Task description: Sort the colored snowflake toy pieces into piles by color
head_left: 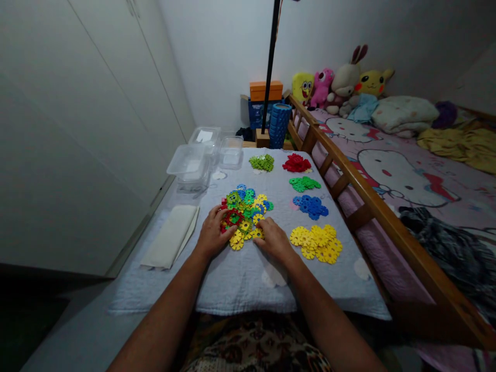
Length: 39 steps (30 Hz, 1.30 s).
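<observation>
A mixed pile of plastic snowflake discs and square interlocking pieces [248,209], in yellow, green, blue and red, lies mid-table. My left hand [212,232] is cupped along its left side, thumb and fingers apart, touching the red square pieces [234,218]. At the pile's right front edge, the bent fingers and thumb of my right hand [274,238] close on a yellow disc [258,233]; the fingertips partly hide it. More yellow discs [236,239] lie between my hands.
Sorted heaps line the right side: yellow discs [318,243], blue discs [311,206], green discs [304,184], red pieces [296,163]. Light-green pieces [262,163] lie at the back. Clear plastic boxes [189,164] and a folded cloth [170,236] are left. A wooden bed rail [356,181] borders the right.
</observation>
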Tool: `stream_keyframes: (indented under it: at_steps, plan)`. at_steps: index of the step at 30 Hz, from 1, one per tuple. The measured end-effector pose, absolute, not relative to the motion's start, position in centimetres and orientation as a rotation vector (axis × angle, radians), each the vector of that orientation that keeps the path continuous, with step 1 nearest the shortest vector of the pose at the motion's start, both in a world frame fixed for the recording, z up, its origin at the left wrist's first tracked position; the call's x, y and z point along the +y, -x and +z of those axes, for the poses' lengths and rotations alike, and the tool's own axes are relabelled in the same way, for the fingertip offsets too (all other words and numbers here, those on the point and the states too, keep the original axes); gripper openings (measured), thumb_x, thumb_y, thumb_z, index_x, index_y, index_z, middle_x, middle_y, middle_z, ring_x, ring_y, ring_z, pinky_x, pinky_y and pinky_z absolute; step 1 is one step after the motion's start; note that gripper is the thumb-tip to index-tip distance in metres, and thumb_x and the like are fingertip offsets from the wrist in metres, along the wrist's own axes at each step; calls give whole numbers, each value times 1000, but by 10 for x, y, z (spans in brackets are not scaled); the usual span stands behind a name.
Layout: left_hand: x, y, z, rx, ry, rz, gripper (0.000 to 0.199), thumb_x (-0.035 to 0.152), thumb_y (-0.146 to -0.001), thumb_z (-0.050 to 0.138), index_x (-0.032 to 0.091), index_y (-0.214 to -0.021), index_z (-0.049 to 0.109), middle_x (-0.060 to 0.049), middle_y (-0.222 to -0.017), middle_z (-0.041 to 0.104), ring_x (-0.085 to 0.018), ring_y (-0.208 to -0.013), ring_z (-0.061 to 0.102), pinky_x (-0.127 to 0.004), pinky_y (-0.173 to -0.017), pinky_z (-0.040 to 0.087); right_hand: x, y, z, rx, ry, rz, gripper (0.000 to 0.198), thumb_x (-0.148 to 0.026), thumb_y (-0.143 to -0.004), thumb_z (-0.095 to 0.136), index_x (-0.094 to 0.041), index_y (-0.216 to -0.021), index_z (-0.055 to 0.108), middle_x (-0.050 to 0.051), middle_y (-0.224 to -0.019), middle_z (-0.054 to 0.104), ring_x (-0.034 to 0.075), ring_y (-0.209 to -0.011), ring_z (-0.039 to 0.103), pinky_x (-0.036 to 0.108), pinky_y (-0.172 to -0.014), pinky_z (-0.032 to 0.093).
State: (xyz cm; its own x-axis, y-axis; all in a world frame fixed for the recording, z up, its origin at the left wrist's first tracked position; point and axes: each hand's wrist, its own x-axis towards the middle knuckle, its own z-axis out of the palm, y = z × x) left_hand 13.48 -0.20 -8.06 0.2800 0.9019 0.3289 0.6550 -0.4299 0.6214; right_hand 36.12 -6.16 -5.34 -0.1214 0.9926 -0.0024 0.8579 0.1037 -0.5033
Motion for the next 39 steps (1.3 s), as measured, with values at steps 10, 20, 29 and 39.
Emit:
stream_keyframes:
  at_steps: [10,20,29,39]
  plan:
    - [-5,-132,-78,1404,-2244,889,77,54,-72,79,23,-138,51,-15,-149,42,-35,-142,41,-54,-119,34,-56,-400,-44,-1611,1609,636,24,-18,-83,53,-20,-100,69,6,-95,67,20,-89,61,33,-85,47]
    - [-17,-142,-65,1325,-2613,672,95,75,-59,78,23,-136,58,-20,-156,38,-45,-144,32,-64,-120,20,-107,-550,-35,-1140,1839,629,29,-41,-67,69,-19,-85,64,-1,-70,58,16,-65,54,27,-59,41]
    - [-20,-149,-72,1264,-2624,615,90,67,-63,80,24,-138,56,-19,-155,39,-44,-141,37,-61,-117,29,-138,-574,-52,-1023,1843,789,27,-41,-63,73,-19,-77,66,0,-67,62,16,-60,55,27,-54,43]
    - [-21,-153,-71,1313,-2574,696,78,58,-67,82,25,-135,58,-17,-153,41,-42,-142,38,-60,-117,32,-127,-564,-47,-1099,1980,451,23,-39,-66,65,-21,-79,67,4,-75,66,20,-65,58,29,-56,43]
